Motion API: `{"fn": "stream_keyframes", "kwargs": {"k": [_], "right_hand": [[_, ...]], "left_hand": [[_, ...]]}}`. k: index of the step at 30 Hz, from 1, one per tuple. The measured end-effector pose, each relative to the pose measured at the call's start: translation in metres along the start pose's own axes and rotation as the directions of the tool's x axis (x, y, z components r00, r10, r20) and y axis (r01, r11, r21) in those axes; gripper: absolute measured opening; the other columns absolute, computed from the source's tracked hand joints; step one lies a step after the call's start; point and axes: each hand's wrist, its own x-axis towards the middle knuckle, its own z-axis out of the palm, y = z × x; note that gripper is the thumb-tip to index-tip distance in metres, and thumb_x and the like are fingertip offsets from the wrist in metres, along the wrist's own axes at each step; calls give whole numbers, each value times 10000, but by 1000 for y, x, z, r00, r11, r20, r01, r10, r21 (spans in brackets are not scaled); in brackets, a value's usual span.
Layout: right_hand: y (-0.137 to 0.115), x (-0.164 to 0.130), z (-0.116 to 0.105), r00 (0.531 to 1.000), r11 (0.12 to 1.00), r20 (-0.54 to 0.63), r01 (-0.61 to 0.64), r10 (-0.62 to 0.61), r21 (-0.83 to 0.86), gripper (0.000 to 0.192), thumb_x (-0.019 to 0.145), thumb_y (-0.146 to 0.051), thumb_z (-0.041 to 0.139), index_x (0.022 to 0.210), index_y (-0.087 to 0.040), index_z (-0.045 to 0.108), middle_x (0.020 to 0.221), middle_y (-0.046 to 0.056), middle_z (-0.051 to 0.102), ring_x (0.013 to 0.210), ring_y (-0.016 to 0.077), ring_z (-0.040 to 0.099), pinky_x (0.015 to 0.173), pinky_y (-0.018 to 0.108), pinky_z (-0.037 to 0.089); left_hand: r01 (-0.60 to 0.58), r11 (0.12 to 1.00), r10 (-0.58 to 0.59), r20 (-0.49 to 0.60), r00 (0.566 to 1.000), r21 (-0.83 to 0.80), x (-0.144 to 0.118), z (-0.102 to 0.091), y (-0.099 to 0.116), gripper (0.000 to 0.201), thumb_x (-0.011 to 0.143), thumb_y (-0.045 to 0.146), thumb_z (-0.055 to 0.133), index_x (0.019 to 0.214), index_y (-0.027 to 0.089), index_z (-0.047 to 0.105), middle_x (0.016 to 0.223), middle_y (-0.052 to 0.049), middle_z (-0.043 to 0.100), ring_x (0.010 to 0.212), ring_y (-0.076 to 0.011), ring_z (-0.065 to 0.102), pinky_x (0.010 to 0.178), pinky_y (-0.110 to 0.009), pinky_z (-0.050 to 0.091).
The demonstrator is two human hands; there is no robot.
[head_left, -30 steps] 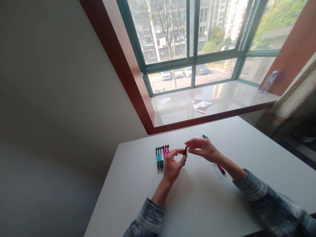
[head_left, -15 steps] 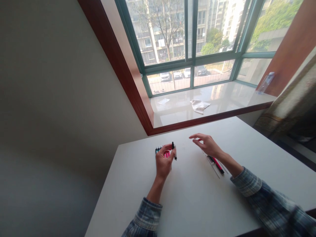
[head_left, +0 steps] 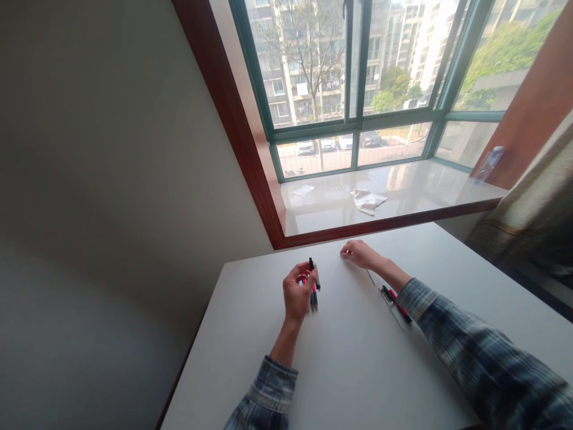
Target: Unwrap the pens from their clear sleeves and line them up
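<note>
Left-hand grip: thumb and fingers of the left hand (head_left: 296,295) pinch a slim pen piece (head_left: 317,279), black at its far end and paler nearer, held tilted above the table.
Right-hand grip: the right hand (head_left: 357,253) has its fingers curled together low over the far part of the table; whether they hold anything, I cannot tell.
Row of pens: several pens (head_left: 314,298) lie beneath the left hand, mostly hidden by it, dark tips pointing near.
Loose parts: a red-and-black pen part (head_left: 400,306) and a thin white rod (head_left: 396,318) lie close together, just left of the right sleeve (head_left: 465,334).
Table: white top (head_left: 358,370), its far edge by the window ledge (head_left: 326,215).
Ledge: crumpled white cloth (head_left: 367,201) at the middle, clear bottle (head_left: 489,165) at the far right.
</note>
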Motion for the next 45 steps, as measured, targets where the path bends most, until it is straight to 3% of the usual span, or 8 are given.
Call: {"fn": "stream_keyframes", "kwargs": {"k": [6,11,17,20,24,32,37,45], "right_hand": [[-4,-8,4,999,999,-42,19,-17,38,262,859,-60,597,872,-205,815,942,74,799,883,215,724,826,258,496],[-30,-29,2,988,981,-152,51,-22,186,165,895,-211,645,979,-234,784,871,38,787,801,198,720,758,274,528],[-41,-54,3,945,718,-275,69,174,692,304,854,-467,734,1033,-222,725,885,48,774,797,220,760,719,318,603],[-37,-59,2,928,580,-277,86,250,810,419,793,-470,803,1100,-216,675,925,53,765,840,227,767,744,330,623],[-34,-60,1,934,496,-256,105,248,862,445,770,-445,834,1118,-214,680,924,58,780,891,225,759,852,367,623],[-39,-62,-3,946,512,-255,121,201,850,321,774,-494,824,899,-201,784,874,65,801,834,236,755,821,363,617],[-46,-64,-5,945,583,-299,168,136,795,285,813,-489,798,913,-222,796,866,51,800,798,226,749,767,347,620],[-54,-68,-5,960,531,-278,216,37,819,398,833,-444,782,1173,-240,743,1001,61,803,970,258,769,934,425,628]], "left_hand": [[-5,1000,5,24,1000,29,3,-2,0,227,835,352,735,989,190,777,908,-46,753,785,-163,658,717,-270,534],[-3,999,1,56,998,38,-1,-4,-3,248,837,362,739,1004,182,779,883,-52,754,781,-178,677,706,-281,541],[22,997,-29,106,994,68,-3,-1,0,257,834,358,739,1017,183,783,915,-64,762,828,-200,688,733,-312,546],[29,996,-40,133,990,85,-3,4,-1,248,840,353,730,1020,191,782,943,-63,763,846,-200,682,770,-330,545],[8,995,-24,160,987,102,-3,11,-6,214,836,336,730,996,205,785,947,-55,769,855,-201,681,800,-343,541],[-53,985,15,220,975,167,-8,18,-10,200,844,335,723,1003,230,784,960,-45,778,869,-211,690,820,-366,524],[-109,969,51,252,966,222,-9,21,-5,189,849,343,722,996,242,784,935,-38,783,861,-213,695,826,-373,506],[-127,968,63,280,958,216,-10,22,4,178,854,340,721,994,257,790,957,-32,788,863,-208,684,806,-352,494]]}}
